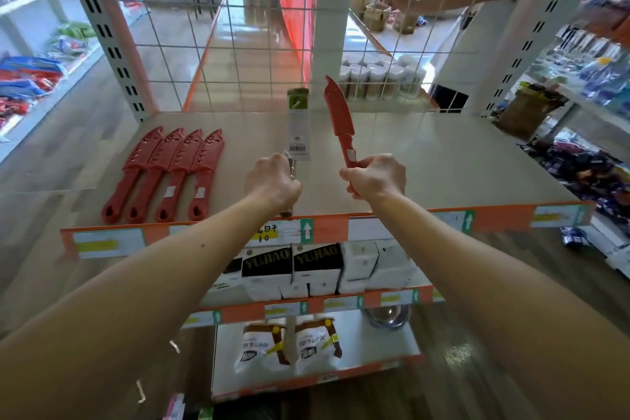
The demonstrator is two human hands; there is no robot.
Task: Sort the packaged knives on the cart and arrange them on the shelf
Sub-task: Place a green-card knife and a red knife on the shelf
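Head view: left grip (272, 181) clasps barcoded carded knife (299, 126); right grip (378, 177) clasps red knife (339, 116); boxes (266, 264) below read YUJIAO.

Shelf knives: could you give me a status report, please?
Left hand grips carded knife. Right hand grips red knife. Four red knives in row on shelf. Nothing blocking.

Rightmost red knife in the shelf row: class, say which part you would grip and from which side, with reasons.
Grip its handle, coming from the front and right. The rightmost red knife lies flat with the handle toward the shelf edge; its right side is free, while a neighbouring knife crowds its left.
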